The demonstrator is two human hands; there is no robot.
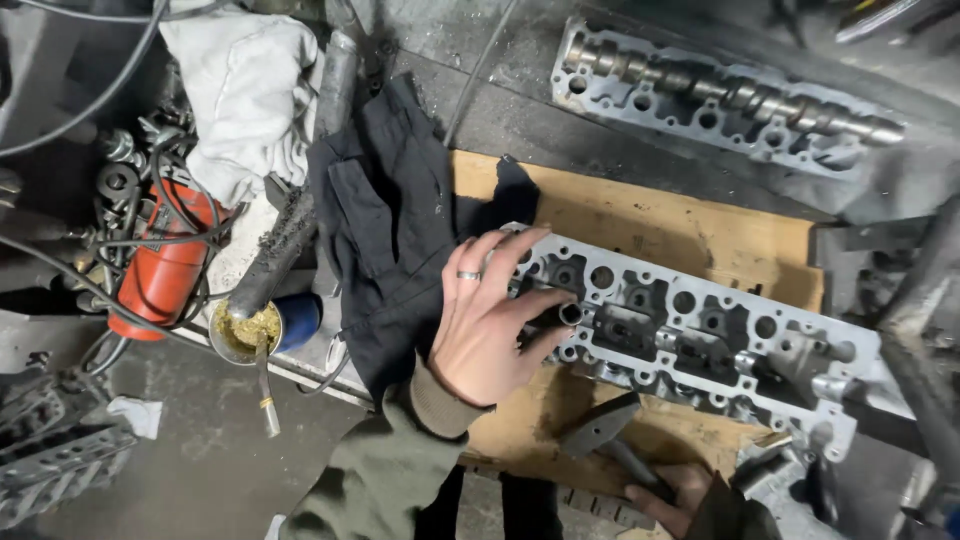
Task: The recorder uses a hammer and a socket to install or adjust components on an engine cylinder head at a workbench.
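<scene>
Left hand (487,325): grip pinching a short dark metal tube (556,314) between thumb and forefinger, set against the near-left end of the cylinder head (700,345). Head lies on a wooden board (640,225) at worktop centre. Right hand (672,498), worktop's near edge: grip wrapped around a hammer (605,432) handle. Black cloth (385,215) left of board.

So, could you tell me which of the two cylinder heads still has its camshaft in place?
The far cylinder head, at the top right on the dark bench, carries a camshaft. The near cylinder head, on the wooden board under the left hand, shows open bores.
</scene>
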